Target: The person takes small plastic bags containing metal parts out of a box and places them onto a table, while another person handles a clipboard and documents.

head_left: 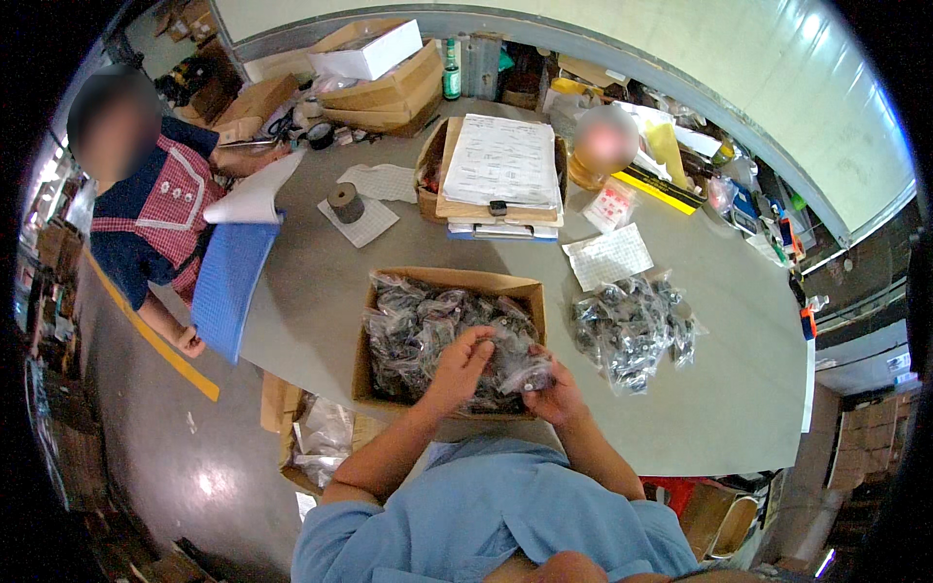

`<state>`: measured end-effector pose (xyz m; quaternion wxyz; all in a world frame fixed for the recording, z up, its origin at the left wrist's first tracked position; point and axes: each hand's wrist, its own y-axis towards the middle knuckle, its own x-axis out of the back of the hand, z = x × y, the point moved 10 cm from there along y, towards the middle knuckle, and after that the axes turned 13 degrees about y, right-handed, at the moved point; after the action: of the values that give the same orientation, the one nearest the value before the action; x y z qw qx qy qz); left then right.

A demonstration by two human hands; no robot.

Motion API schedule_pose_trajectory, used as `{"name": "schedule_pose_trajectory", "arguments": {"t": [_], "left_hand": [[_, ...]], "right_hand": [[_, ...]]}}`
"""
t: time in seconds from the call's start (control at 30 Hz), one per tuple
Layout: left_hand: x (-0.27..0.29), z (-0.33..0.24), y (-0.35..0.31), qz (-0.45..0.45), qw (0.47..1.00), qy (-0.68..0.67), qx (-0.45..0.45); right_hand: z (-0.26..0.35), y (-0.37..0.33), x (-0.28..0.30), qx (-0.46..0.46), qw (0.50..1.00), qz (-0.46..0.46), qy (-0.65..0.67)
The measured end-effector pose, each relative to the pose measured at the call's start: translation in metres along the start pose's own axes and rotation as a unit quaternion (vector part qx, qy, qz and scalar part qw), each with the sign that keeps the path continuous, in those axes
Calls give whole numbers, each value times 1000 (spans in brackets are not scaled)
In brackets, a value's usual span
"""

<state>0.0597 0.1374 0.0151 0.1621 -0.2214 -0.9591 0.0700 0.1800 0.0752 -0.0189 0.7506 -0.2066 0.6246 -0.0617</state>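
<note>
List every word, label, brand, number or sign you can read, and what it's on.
Nothing reads clearly enough to quote.
Clipboard sheet: rows of print, too small.
Bottle label: too small.
Red-and-white packet: blurred.
Yellow-and-black box: too small.
Gridded paper by the bag pile: no writing legible.
Held bag: no print discernible.

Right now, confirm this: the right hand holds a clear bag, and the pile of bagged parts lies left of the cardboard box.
Wrong side: the pile of bagged parts lies right of the cardboard box, as the head view shows. The right hand does hold a clear bag.
</note>
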Motion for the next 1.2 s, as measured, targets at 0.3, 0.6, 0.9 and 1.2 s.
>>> {"name": "schedule_pose_trajectory", "arguments": {"t": [0.3, 0.6, 0.9, 1.2], "left_hand": [[-3, 17, 15, 4, 930, 333, -157], [-54, 21, 45, 69, 829, 505, -230], [60, 25, 11, -184, 967, 163, -70], [66, 53, -6, -166, 986, -26, -5]], "right_hand": [[199, -61, 46, 316, 947, 10, -59], [190, -37, -6, 385, 662, -88, -637], [31, 12, -57, 225, 238, -33, -944], [36, 29, -53, 205, 322, 49, -923]]}}
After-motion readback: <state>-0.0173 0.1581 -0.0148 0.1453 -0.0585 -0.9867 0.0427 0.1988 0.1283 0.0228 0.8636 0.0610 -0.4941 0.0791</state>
